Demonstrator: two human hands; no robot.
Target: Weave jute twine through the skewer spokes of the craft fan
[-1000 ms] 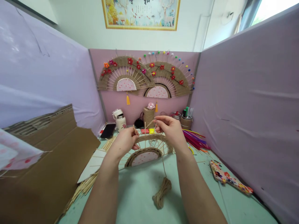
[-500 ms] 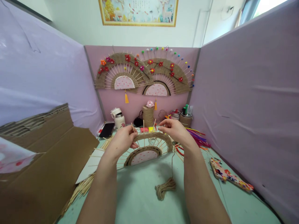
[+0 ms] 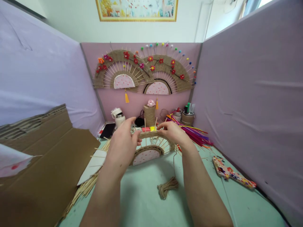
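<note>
A half-round fan of thin sticks and woven twine (image 3: 151, 135) is held up at a tilt, with a pink dotted half-circle (image 3: 146, 156) at its base. At its left part is my left hand (image 3: 125, 138), index finger stretched up and thumb apart from it, beside the upright sticks. My right hand (image 3: 174, 131) is closed at the top of the woven band, fingertips pinched near a stick; the exact grip is partly hidden. From the band's right end a strand hangs down to a bundle of twine (image 3: 167, 188) on the table.
Cardboard (image 3: 47, 164) stands at left by loose sticks (image 3: 82, 189). Behind are a white bottle (image 3: 117, 116), a twine spool (image 3: 149, 115) and a pen holder (image 3: 187, 118). Colourful pipe cleaners (image 3: 197, 135) and a floral-covered glue-gun-shaped tool (image 3: 233, 175) lie right. Finished fans (image 3: 165, 67) hang behind.
My left hand has loosened its pinch at the stick, its index finger now raised and spread from the thumb. My right fingers have moved slightly left and down onto the band.
</note>
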